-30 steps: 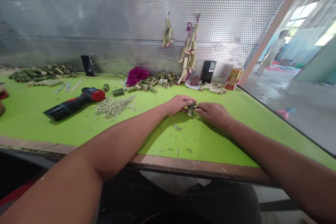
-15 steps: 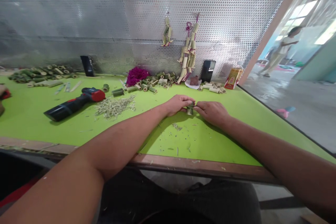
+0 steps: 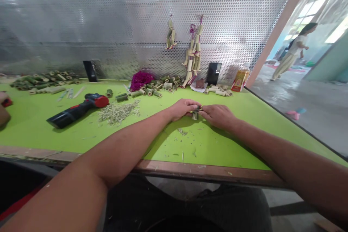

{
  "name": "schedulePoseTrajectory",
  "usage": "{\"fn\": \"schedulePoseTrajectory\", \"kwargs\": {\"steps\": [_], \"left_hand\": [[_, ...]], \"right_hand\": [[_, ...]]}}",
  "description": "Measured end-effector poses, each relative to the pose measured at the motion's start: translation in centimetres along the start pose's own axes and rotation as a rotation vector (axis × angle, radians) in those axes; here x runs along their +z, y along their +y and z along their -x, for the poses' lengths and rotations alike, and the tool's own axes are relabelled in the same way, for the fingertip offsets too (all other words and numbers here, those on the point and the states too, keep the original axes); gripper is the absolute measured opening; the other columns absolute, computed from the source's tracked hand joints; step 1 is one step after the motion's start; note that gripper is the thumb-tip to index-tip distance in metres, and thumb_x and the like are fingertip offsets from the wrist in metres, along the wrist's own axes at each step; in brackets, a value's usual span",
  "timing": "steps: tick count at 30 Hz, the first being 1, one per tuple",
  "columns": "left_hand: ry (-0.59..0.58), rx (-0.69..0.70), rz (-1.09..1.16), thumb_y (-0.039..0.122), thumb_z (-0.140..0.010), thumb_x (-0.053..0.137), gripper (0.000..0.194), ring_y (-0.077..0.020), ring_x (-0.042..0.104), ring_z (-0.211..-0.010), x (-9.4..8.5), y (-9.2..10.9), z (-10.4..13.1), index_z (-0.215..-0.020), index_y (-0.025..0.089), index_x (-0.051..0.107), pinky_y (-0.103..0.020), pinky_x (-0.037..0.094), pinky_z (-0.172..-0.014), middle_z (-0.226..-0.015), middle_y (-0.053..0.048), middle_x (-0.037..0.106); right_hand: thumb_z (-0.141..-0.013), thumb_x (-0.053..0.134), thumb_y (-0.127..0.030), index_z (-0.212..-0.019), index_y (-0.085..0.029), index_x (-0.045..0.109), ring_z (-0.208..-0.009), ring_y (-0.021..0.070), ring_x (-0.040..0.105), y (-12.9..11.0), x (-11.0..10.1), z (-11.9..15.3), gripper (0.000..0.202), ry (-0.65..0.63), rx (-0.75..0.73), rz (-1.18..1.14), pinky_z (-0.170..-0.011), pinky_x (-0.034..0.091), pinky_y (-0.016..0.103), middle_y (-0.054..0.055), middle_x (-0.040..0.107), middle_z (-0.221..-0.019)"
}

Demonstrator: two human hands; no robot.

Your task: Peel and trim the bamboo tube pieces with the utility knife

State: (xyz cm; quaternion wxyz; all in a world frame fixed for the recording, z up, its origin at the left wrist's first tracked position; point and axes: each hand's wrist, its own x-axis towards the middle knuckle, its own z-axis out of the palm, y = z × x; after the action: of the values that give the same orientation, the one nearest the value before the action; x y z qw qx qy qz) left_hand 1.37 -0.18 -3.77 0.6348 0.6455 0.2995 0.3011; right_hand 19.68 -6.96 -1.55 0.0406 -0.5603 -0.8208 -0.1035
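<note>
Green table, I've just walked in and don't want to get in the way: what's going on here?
A person is bent over the green table, holding a short bamboo piece upright in the left hand. The right hand is close against it; whether it holds anything is too small to tell. The power tool lies on the table to the left, beside a heap of shavings. Purple string and more bamboo pieces lie toward the back.

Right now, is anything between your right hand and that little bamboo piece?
Nothing visible stands between: the right hand is right at the bamboo piece, which the left hand holds, though fingers partly hide the contact.
</note>
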Motion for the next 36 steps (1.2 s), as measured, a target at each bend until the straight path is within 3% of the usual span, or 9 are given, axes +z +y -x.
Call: {"fn": "schedulePoseTrajectory", "kwargs": {"steps": [7,19,28,33,36], "left_hand": [[0.044,-0.004,0.053,0.020,-0.080,0.062,0.024,-0.0143,0.065,-0.080,-0.4,-0.1,-0.2,-0.101,0.009,0.066,-0.033,0.052,-0.080,-0.088,-0.009,0.069],[0.067,0.020,-0.051,0.024,-0.078,0.064,0.028,-0.0099,0.061,-0.079,-0.4,-0.2,-0.2,-0.104,0.014,0.068,-0.026,0.050,-0.075,-0.103,-0.008,0.069],[0.015,0.012,0.044,0.022,-0.078,0.065,0.026,-0.0113,0.063,-0.079,-0.6,-0.5,-0.4,-0.102,0.012,0.067,-0.030,0.051,-0.079,-0.097,-0.009,0.069],[-0.001,0.012,0.076,0.022,-0.078,0.064,0.026,-0.0154,0.065,-0.083,-0.5,-0.4,-0.4,-0.101,0.009,0.065,-0.034,0.051,-0.080,-0.087,-0.011,0.070],[0.013,0.012,0.076,0.021,-0.079,0.064,0.025,-0.0147,0.065,-0.081,-0.4,-0.3,-0.4,-0.100,0.009,0.066,-0.033,0.052,-0.079,-0.087,-0.010,0.069]], "right_hand": [[-0.097,0.023,-0.049,-0.097,-0.022,0.063,-0.091,0.0192,0.059,-0.6,0.7,0.8,0.048,-0.037,-0.211,0.003,-0.080,0.036,0.030,0.007,0.068,-0.098],[-0.096,0.027,-0.047,-0.090,-0.022,0.064,-0.083,0.0177,0.056,-0.6,0.5,0.4,0.045,0.117,0.104,-0.024,-0.063,0.030,0.028,0.005,0.065,-0.088],[-0.097,0.024,-0.050,-0.094,-0.022,0.064,-0.081,0.0179,0.057,-0.7,0.4,0.5,0.048,0.051,0.012,-0.035,-0.063,0.030,0.028,0.006,0.067,-0.089],[-0.096,0.026,-0.050,-0.095,-0.022,0.064,-0.084,0.0184,0.058,-1.1,0.4,1.0,0.047,-0.037,-0.133,-0.032,-0.069,0.033,0.028,0.006,0.068,-0.093],[-0.096,0.026,-0.051,-0.092,-0.022,0.064,-0.082,0.0177,0.058,-1.1,0.4,1.1,0.047,0.025,-0.062,-0.031,-0.066,0.032,0.028,0.005,0.067,-0.089]]}}
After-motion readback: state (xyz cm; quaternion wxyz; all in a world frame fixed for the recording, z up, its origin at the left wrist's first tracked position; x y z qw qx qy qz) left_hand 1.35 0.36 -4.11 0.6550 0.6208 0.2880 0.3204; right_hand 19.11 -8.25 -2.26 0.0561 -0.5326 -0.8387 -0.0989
